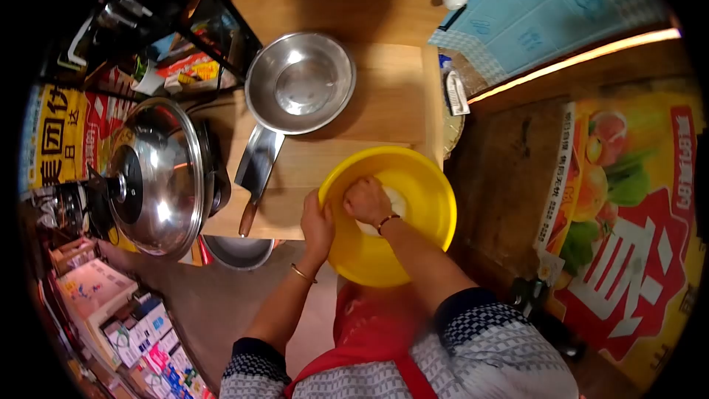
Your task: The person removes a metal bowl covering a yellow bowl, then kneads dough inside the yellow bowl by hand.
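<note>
Head view: pale lump [398, 204], probably dough, in glossy yellow bowl [437, 214]

Smooth plastic basin [436, 213] is shining, metal bowl [301, 83] is gleaming, glossy lid [168, 170] is reflecting light, wooden board [395, 100] is looking smooth

This is a kitchen. A lidded pan [164, 170] stands at left, a cleaver [260, 159] and metal bowl [301, 89] rest on a wooden surface [384, 114], a yellow basin [438, 210] sits nearer, and blue tiles [517, 11] show far right
</note>
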Available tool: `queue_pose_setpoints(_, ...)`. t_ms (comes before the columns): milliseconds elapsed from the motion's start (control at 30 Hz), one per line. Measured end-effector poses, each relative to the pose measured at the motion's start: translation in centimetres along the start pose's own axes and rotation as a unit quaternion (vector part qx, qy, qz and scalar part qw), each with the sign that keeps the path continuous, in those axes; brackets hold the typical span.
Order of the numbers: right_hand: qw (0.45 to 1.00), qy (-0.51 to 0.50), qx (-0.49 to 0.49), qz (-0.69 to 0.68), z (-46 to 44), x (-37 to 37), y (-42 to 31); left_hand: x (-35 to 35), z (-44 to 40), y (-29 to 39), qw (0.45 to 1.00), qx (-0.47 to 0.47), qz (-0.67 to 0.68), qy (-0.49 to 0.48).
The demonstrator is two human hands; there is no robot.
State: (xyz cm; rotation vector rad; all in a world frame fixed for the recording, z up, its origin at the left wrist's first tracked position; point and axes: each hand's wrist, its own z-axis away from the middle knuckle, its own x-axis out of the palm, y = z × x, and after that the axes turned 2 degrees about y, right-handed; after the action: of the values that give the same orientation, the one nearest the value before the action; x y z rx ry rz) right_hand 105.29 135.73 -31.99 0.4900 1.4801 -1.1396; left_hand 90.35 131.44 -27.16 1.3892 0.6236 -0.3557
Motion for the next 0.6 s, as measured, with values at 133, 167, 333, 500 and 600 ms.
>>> queue_pose_setpoints(133, 0.999, 0.013, 0.024, -0.044, -0.8, 1.4, 0.2, -0.2, 0.0, 0.3, 0.999, -0.027, -0.04, -0.015)
queue_pose_setpoints(167, 0.999, 0.007, 0.02, -0.047, -0.9, 1.3, 0.1, -0.2, 0.0, 0.3, 0.998, -0.035, -0.042, -0.014)
queue_pose_setpoints(333, 0.999, 0.027, 0.027, -0.005, -1.5, 1.3, 0.0, 0.2, 0.1, -0.6, 1.0, 0.003, -0.014, 0.011)
queue_pose_setpoints(500, 0.997, 0.067, -0.026, 0.005, -2.6, 0.3, 0.0, -0.5, -1.0, -0.3, 0.998, 0.007, -0.032, 0.052)
queue_pose_setpoints(600, 0.992, -0.057, 0.002, -0.111, -1.6, -3.5, -1.7, -1.0, -1.3, -1.3, 0.995, 0.034, -0.036, 0.088)
